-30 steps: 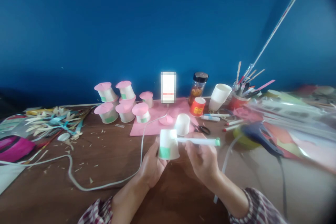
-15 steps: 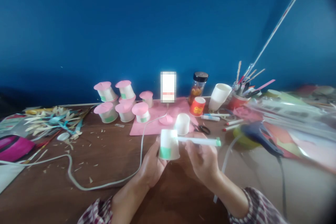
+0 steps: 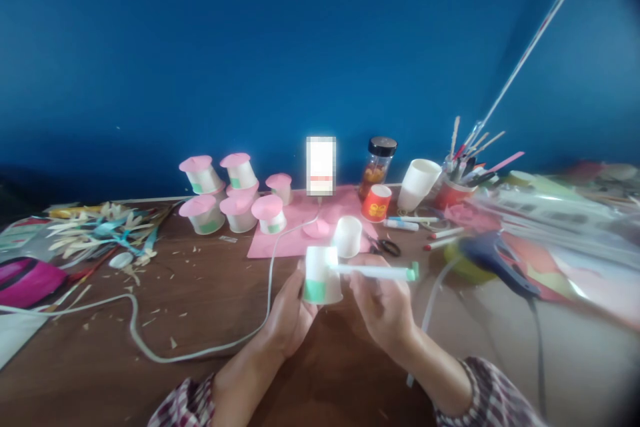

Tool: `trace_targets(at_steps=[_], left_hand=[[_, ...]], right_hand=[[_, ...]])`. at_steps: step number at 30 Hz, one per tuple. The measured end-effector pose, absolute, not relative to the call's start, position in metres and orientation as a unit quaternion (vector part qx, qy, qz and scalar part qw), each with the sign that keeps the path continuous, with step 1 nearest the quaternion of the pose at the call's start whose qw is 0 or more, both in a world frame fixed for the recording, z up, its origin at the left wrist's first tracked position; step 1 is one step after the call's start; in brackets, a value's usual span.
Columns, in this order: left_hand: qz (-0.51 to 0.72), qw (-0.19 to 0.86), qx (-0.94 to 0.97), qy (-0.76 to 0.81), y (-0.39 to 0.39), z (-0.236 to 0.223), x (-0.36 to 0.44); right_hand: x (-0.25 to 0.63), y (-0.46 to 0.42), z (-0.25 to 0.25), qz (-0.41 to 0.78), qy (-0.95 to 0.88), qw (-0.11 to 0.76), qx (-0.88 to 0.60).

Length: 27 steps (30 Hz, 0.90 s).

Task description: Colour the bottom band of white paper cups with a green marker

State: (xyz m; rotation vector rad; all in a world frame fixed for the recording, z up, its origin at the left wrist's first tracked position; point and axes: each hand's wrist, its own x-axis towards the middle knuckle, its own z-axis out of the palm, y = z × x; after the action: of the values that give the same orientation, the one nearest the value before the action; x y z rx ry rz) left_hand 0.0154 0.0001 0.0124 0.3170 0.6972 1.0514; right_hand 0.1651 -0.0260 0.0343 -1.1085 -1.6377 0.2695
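An upside-down white paper cup (image 3: 320, 263) with a green patch near its rim is held in my left hand (image 3: 294, 317), whose fingers wrap its left side and underside. Between the fingers of my right hand (image 3: 385, 303) lies a white marker pen (image 3: 375, 271) with a green end pointing right. The pen's left end meets the right side of the cup, where glare hides the exact contact. Just behind stands another white paper cup (image 3: 349, 237). Pink sheet paper (image 3: 295, 243) lies beyond it, with a pink paper disc (image 3: 317, 228) on top.
Several cups with pink paper tops (image 3: 200, 213) stand at back left. A red cup (image 3: 377, 203), a lidded jar (image 3: 379, 163) and scissors (image 3: 387, 247) are right of centre. A white cable (image 3: 200, 351) crosses the table. A dark glue gun (image 3: 500, 260) lies right, beside blurred plastic packets.
My right hand and the marker pen have shifted slightly left, and the pen's green end now sits a little further left. The cup and my left hand stay almost still.
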Motion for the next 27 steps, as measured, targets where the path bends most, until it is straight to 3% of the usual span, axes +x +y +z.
trace_targets(at_steps=[27], left_hand=[[0.476, 0.804, 0.15, 0.323, 0.0016, 0.0123, 0.0127]], right_hand=[[0.1672, -0.024, 0.0367, 0.097, -0.676, 0.541, -0.491]])
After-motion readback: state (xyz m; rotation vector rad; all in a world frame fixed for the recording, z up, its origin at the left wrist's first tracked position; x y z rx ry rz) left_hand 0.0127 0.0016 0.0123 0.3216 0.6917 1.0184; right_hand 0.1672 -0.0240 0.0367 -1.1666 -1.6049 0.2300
